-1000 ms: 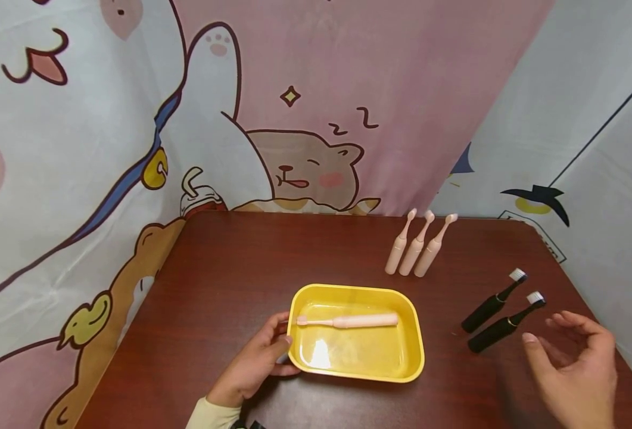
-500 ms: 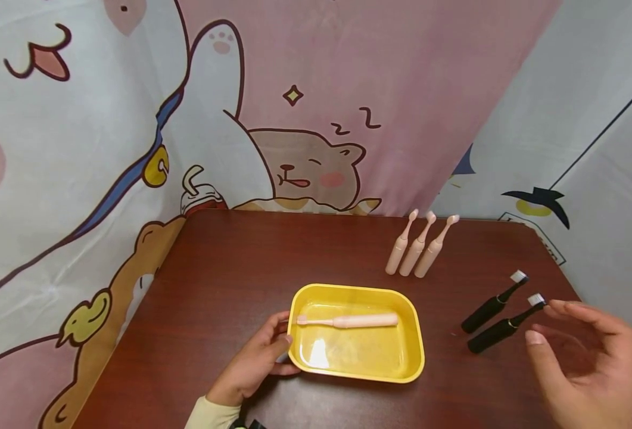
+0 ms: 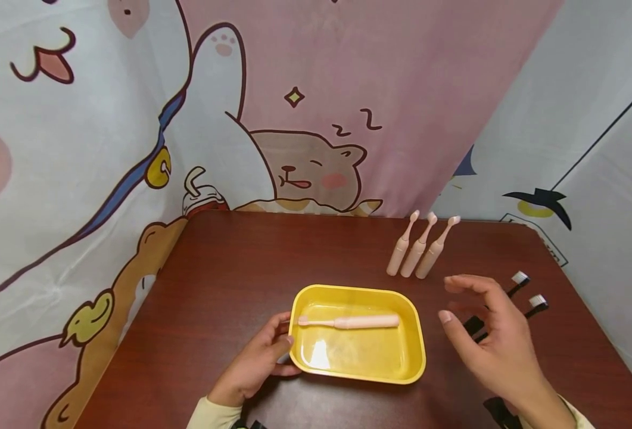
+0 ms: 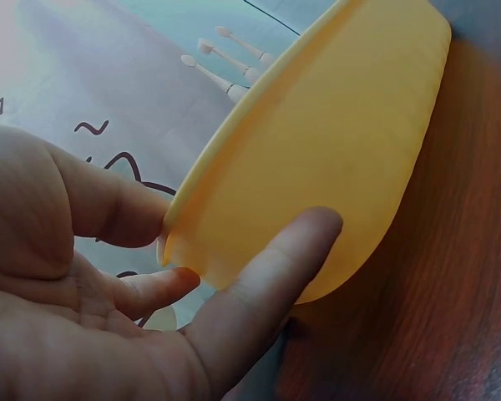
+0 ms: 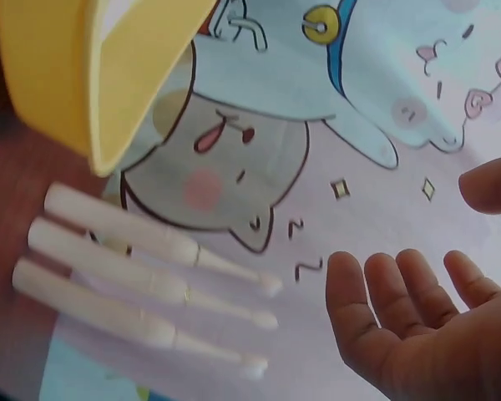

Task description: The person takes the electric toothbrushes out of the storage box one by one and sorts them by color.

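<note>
My left hand (image 3: 259, 360) holds the left end of a yellow plastic tray (image 3: 422, 351). In the left wrist view its fingers lie against the tray's outer wall (image 4: 342, 142) and rim. Inside the tray lies one pink electric toothbrush (image 3: 366, 322), its head pointing left. My right hand (image 3: 500, 351) hovers between the tray and two black electric toothbrushes (image 3: 536, 305), fingers spread apart from the thumb and nothing between them. It partly covers the black handles. Ahead of it, three pink electric toothbrushes (image 3: 414, 256) lie side by side, also seen whole in the right wrist view.
All of this rests on a dark red-brown wooden table (image 3: 251, 256). A cartoon-printed cloth (image 3: 401, 101) rises behind the table's back edge and along both sides.
My right hand has moved left, from the right of the black toothbrushes to over their handles, close to the tray. The left hand and the tray have stayed put.
</note>
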`<control>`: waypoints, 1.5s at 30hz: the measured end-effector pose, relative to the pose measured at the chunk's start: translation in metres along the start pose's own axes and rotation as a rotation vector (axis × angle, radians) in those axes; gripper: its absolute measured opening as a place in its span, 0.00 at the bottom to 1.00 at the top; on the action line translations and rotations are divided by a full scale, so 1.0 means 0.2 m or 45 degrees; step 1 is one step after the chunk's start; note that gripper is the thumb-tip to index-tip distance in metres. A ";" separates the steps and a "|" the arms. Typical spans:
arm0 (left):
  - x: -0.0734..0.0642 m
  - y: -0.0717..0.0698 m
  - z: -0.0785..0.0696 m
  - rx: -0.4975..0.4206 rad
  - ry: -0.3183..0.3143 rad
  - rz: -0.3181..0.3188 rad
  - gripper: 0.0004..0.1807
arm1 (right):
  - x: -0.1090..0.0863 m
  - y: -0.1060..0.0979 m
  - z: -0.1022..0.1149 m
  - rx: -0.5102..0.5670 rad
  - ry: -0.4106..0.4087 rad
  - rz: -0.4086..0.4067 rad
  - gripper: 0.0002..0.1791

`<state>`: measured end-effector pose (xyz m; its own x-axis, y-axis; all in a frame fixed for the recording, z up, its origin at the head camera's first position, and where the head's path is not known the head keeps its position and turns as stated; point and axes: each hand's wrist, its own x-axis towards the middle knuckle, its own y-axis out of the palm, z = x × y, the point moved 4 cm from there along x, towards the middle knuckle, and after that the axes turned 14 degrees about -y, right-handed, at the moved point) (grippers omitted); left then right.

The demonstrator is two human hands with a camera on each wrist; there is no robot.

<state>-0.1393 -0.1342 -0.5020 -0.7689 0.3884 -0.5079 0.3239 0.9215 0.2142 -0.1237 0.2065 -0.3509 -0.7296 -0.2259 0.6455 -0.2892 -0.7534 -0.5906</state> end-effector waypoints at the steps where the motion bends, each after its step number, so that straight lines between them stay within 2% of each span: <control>1: 0.00 0.00 0.00 -0.001 0.001 -0.002 0.29 | 0.01 0.02 0.00 -0.001 -0.030 0.024 0.36; 5: 0.00 0.00 0.01 -0.003 0.004 -0.006 0.29 | 0.04 0.10 -0.02 0.004 -0.085 0.112 0.34; 10: 0.00 0.00 0.01 -0.002 0.010 -0.007 0.28 | 0.07 0.18 -0.05 0.021 -0.062 0.220 0.29; 18: 0.00 0.00 0.00 -0.003 0.013 0.001 0.28 | 0.08 0.34 -0.11 0.228 -0.020 0.392 0.29; 27: 0.00 0.00 0.00 -0.006 0.004 -0.013 0.28 | 0.08 0.51 -0.17 0.344 -0.006 0.558 0.29; 38: 0.01 0.00 0.01 -0.016 0.011 -0.019 0.28 | 0.06 0.66 -0.20 0.319 -0.045 0.700 0.20; 45: 0.01 0.00 0.01 -0.020 0.016 -0.020 0.28 | 0.07 0.73 -0.21 0.234 -0.113 0.761 0.21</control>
<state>-0.1395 -0.1341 -0.5041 -0.7806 0.3740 -0.5008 0.3034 0.9272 0.2195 -0.2017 0.1203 -0.4489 -0.6759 -0.6849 0.2720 0.2693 -0.5731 -0.7740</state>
